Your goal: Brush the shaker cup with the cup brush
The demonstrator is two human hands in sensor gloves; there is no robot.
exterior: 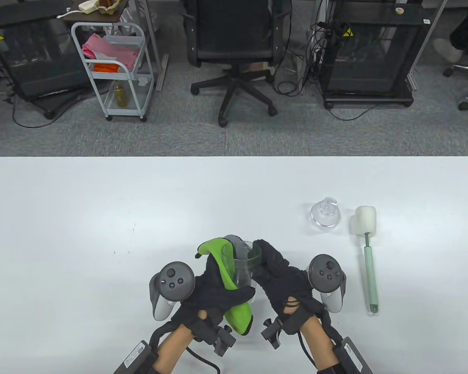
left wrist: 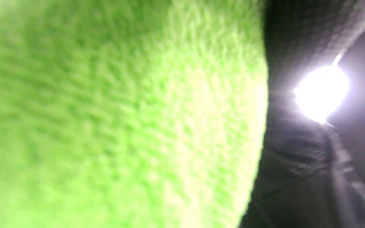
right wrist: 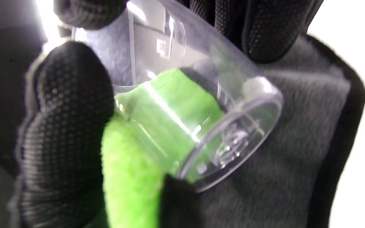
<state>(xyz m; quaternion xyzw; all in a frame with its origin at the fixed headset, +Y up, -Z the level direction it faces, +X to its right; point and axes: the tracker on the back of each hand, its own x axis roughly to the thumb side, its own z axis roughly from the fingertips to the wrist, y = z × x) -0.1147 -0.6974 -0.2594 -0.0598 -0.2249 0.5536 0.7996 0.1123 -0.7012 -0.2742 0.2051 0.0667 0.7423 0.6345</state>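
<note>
The clear shaker cup (exterior: 241, 265) is held off the table near the front edge, between both hands. My right hand (exterior: 271, 269) grips the cup's side; in the right wrist view the gloved fingers (right wrist: 68, 110) wrap the cup (right wrist: 208, 104) near its base. My left hand (exterior: 220, 286) holds a green cloth (exterior: 240, 315) pressed around the cup's left side. The cloth (left wrist: 122, 114) fills the left wrist view and shows through the cup wall in the right wrist view (right wrist: 128, 177). The cup brush (exterior: 368, 257), with a white sponge head and a green handle, lies on the table to the right, untouched.
A clear domed lid (exterior: 325, 213) stands on the white table (exterior: 101, 218) just left of the brush's sponge head. Beyond the far edge are an office chair (exterior: 234, 50), a white cart (exterior: 113, 66) and black racks.
</note>
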